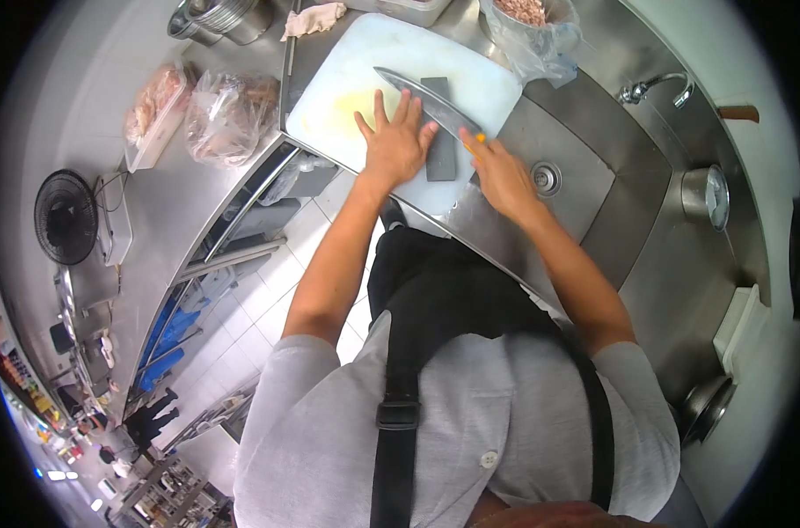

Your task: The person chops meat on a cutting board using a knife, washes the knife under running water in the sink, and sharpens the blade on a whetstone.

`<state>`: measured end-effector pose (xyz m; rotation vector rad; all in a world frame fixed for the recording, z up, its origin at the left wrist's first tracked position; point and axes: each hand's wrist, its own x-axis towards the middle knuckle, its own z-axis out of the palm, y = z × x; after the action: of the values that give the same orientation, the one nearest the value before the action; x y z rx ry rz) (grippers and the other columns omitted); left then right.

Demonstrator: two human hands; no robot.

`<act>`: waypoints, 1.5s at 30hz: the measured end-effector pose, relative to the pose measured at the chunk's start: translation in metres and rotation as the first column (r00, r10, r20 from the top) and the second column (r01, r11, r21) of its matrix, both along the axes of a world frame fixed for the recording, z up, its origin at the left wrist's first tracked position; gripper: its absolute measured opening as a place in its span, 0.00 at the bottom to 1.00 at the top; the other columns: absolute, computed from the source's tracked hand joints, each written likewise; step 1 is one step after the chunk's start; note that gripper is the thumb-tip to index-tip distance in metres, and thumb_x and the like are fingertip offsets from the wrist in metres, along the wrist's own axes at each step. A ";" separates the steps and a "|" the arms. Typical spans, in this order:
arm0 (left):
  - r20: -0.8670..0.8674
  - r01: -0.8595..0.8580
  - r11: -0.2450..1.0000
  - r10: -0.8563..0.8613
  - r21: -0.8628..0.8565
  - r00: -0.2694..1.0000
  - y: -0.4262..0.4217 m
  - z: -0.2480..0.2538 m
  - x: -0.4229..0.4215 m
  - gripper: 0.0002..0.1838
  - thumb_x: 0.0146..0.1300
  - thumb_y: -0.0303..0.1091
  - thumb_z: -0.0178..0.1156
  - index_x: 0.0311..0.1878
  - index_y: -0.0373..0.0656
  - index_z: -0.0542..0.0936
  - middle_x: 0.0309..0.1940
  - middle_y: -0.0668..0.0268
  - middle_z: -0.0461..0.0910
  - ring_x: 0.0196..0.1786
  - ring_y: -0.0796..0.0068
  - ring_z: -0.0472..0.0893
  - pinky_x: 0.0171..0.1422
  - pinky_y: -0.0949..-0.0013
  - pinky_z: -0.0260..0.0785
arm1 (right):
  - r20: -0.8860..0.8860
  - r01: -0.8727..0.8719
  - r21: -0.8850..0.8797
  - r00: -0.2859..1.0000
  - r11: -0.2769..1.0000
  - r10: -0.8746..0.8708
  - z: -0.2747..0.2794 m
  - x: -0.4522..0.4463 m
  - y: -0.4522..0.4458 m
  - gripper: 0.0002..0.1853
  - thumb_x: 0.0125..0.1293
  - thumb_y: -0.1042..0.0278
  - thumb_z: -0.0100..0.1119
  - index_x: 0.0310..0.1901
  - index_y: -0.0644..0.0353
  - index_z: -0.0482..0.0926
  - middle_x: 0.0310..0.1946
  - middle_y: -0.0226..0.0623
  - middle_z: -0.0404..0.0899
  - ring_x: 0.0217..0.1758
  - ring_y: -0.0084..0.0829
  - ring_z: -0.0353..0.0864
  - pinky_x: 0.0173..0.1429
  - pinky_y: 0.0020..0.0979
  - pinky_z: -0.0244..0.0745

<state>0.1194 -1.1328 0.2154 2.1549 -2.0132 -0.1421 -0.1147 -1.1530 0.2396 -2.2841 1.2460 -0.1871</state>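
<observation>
My right hand (pixel 504 179) is closed round the yellow-orange handle of a large kitchen knife (pixel 452 116). The long blade points up and to the left, lying across a dark grey sharpening stone (pixel 440 160). My left hand (pixel 398 143) is spread, fingers stretched out, its fingertips at the blade near the stone's left side. Under the stone is a white cutting board (pixel 347 62) with a yellowish stain to the left of my left hand. The board reaches over the edge of a steel sink (pixel 584 158).
A tap (pixel 655 91) and a metal pot (pixel 704 198) are at the right. Bagged raw meat (pixel 231 119) and a meat tub (pixel 158 110) sit on the left counter. A bag-lined container (pixel 532 35) holds minced meat behind the board. A crumpled cloth (pixel 314 20) lies nearby.
</observation>
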 end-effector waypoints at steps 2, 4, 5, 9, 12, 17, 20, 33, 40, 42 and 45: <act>-0.012 0.058 0.998 -0.059 -0.030 0.998 0.033 0.008 -0.028 0.35 0.82 0.60 0.47 0.81 0.47 0.70 0.87 0.63 0.60 0.88 0.35 0.46 0.80 0.14 0.37 | 0.021 0.020 0.103 1.000 0.995 -0.022 0.008 -0.031 0.037 0.30 0.81 0.65 0.54 0.82 0.39 0.66 0.58 0.54 0.78 0.56 0.61 0.84 0.59 0.56 0.80; -0.036 0.132 0.991 -0.132 -0.009 0.991 0.063 0.016 -0.056 0.35 0.81 0.59 0.50 0.81 0.47 0.71 0.86 0.64 0.60 0.88 0.36 0.47 0.80 0.13 0.37 | 0.119 0.015 0.040 0.993 0.999 -0.019 -0.001 -0.066 0.074 0.31 0.81 0.65 0.54 0.82 0.40 0.65 0.58 0.55 0.78 0.56 0.62 0.83 0.58 0.56 0.79; -0.042 0.124 0.992 -0.125 -0.025 0.991 0.059 0.015 -0.058 0.35 0.81 0.59 0.51 0.81 0.47 0.71 0.86 0.64 0.60 0.88 0.36 0.47 0.80 0.13 0.37 | 0.130 0.021 0.037 0.991 0.999 -0.025 -0.003 -0.068 0.068 0.30 0.81 0.65 0.54 0.82 0.40 0.66 0.57 0.56 0.79 0.55 0.62 0.83 0.58 0.56 0.79; -0.054 0.080 0.989 -0.087 -0.128 0.995 0.019 -0.010 -0.036 0.33 0.82 0.56 0.50 0.80 0.48 0.72 0.86 0.64 0.61 0.88 0.35 0.48 0.79 0.11 0.38 | 0.106 0.079 0.081 0.990 0.994 -0.088 0.004 -0.031 0.036 0.31 0.80 0.67 0.56 0.82 0.43 0.66 0.58 0.57 0.80 0.59 0.62 0.82 0.61 0.53 0.78; -0.056 0.051 0.993 -0.057 -0.106 0.997 0.002 0.001 -0.031 0.32 0.83 0.56 0.49 0.80 0.48 0.73 0.85 0.63 0.62 0.87 0.34 0.49 0.78 0.10 0.38 | 0.063 0.095 0.122 0.993 0.988 -0.104 0.017 -0.019 0.030 0.31 0.79 0.68 0.56 0.82 0.43 0.67 0.59 0.58 0.81 0.61 0.62 0.81 0.64 0.52 0.78; -0.119 0.144 0.985 -0.155 -0.091 0.981 0.052 0.012 -0.073 0.33 0.80 0.54 0.55 0.78 0.44 0.74 0.84 0.61 0.64 0.87 0.36 0.50 0.79 0.11 0.36 | 0.051 0.083 0.096 0.995 0.992 -0.088 0.020 -0.083 0.086 0.31 0.80 0.66 0.56 0.82 0.43 0.66 0.55 0.58 0.81 0.56 0.62 0.83 0.61 0.53 0.79; -0.152 0.149 0.979 -0.169 -0.138 0.974 0.045 0.005 -0.069 0.33 0.79 0.54 0.55 0.78 0.43 0.74 0.84 0.62 0.64 0.87 0.37 0.51 0.78 0.10 0.36 | 0.053 0.085 0.121 0.994 0.989 -0.092 0.021 -0.078 0.075 0.31 0.80 0.66 0.55 0.83 0.42 0.66 0.53 0.58 0.81 0.53 0.63 0.84 0.58 0.55 0.79; -0.133 0.110 0.985 -0.128 -0.134 0.983 0.016 -0.004 -0.054 0.34 0.81 0.55 0.53 0.81 0.44 0.70 0.86 0.62 0.61 0.86 0.35 0.52 0.78 0.11 0.37 | 0.065 0.042 0.021 0.997 0.999 -0.043 0.015 -0.055 0.055 0.29 0.80 0.66 0.54 0.80 0.46 0.68 0.55 0.57 0.81 0.52 0.63 0.84 0.55 0.56 0.80; -0.139 0.083 0.991 -0.098 -0.109 0.985 0.021 -0.018 -0.044 0.37 0.80 0.57 0.53 0.84 0.48 0.67 0.88 0.64 0.57 0.88 0.37 0.48 0.80 0.13 0.32 | 0.132 0.005 0.039 0.991 0.999 -0.010 -0.011 -0.049 0.049 0.31 0.81 0.67 0.52 0.83 0.44 0.64 0.59 0.60 0.80 0.54 0.62 0.85 0.58 0.57 0.80; -0.056 0.001 0.995 -0.007 -0.102 0.998 -0.028 -0.021 -0.010 0.37 0.83 0.61 0.42 0.85 0.49 0.64 0.88 0.66 0.57 0.89 0.37 0.46 0.81 0.13 0.32 | 0.131 -0.039 -0.037 0.990 0.999 0.043 -0.021 -0.006 -0.009 0.31 0.81 0.67 0.52 0.83 0.44 0.64 0.59 0.59 0.81 0.53 0.61 0.85 0.57 0.56 0.80; -0.021 -0.040 0.999 0.040 -0.026 0.999 -0.054 -0.012 0.018 0.38 0.84 0.62 0.39 0.85 0.47 0.65 0.88 0.64 0.57 0.89 0.35 0.45 0.81 0.13 0.32 | 0.070 -0.073 -0.056 0.995 0.996 0.077 -0.023 0.020 -0.038 0.32 0.81 0.67 0.52 0.83 0.43 0.63 0.56 0.56 0.82 0.52 0.61 0.84 0.56 0.56 0.81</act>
<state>0.1370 -1.1872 0.2036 2.1674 -1.9485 -0.1312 -0.0943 -1.1909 0.2167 -2.3437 1.1300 -0.2756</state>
